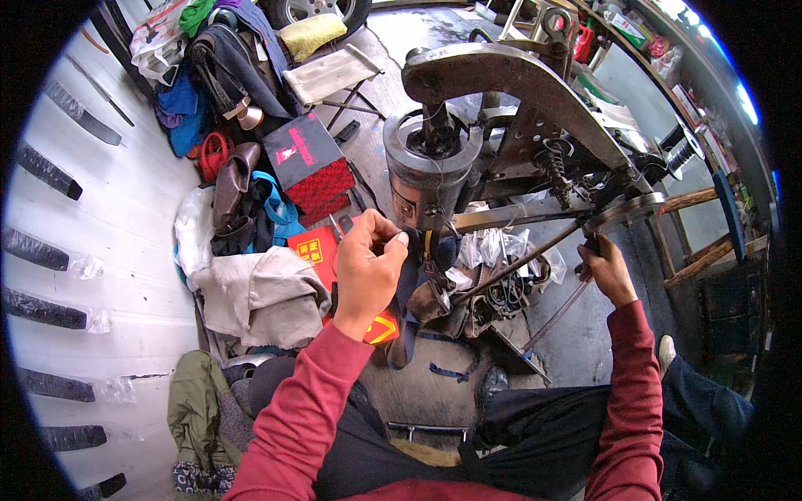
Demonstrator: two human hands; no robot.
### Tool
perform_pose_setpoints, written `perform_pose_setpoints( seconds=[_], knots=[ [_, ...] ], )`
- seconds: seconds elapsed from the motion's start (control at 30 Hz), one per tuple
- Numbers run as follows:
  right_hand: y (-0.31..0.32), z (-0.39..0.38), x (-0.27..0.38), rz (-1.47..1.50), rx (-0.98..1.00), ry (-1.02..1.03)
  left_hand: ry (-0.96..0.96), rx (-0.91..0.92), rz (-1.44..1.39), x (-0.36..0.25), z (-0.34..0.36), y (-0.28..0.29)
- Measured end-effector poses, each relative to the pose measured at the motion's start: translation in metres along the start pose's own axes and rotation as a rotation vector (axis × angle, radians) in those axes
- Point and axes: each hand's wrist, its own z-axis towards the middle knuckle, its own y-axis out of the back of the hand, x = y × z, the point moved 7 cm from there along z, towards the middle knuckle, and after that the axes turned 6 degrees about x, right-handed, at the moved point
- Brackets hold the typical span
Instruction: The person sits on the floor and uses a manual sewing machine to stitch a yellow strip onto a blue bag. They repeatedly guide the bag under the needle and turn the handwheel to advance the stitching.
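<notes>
In front of me stands a dark metal hand-cranked sewing machine [493,79], its curved arm reaching over a thick round metal head [428,179]. My left hand [370,265] is raised just left of that head, its thumb and forefinger pinched together. Whatever lies between those fingertips is too small to make out. Pointed metal tips [336,227] show beside its knuckles; whether the hand holds them I cannot tell. On the right, my right hand [608,269] is closed around a dark crank handle [591,244] below the machine's handwheel [626,210].
A dark-and-red box [305,159], a red packet [313,250], beige cloth [259,296] and brown shoes [236,188] crowd the left. Under the machine lie plastic bags [493,246] and loose parts. A folding stool [332,73] stands behind; a spool [685,152] sits at right.
</notes>
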Motion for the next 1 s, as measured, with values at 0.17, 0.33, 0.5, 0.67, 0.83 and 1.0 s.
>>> perform_pose_setpoints(
  seconds=[0.17, 0.33, 0.5, 0.67, 0.83, 1.0],
  knots=[
    [0.045, -0.026, 0.055, 0.001, -0.219, 0.326, 0.016, -0.008, -0.036, 0.001, -0.002, -0.001],
    [0.139, -0.015, 0.027, -0.324, -0.591, 0.325, -0.042, 0.005, 0.006, -0.004, 0.000, -0.001],
    [0.157, 0.024, -0.055, -0.354, -0.620, 0.283, -0.117, 0.020, 0.077, -0.008, 0.001, -0.001],
    [0.062, 0.043, -0.099, -0.168, -0.192, -0.043, -0.064, 0.018, 0.086, -0.009, 0.000, 0.001],
    [0.005, 0.007, -0.018, 0.121, 0.044, 0.046, -0.090, 0.000, 0.093, -0.010, 0.000, 0.000],
    [0.070, -0.021, 0.044, 0.209, -0.210, 0.311, -0.097, -0.005, 0.095, -0.007, 0.000, 0.000]
  ],
)
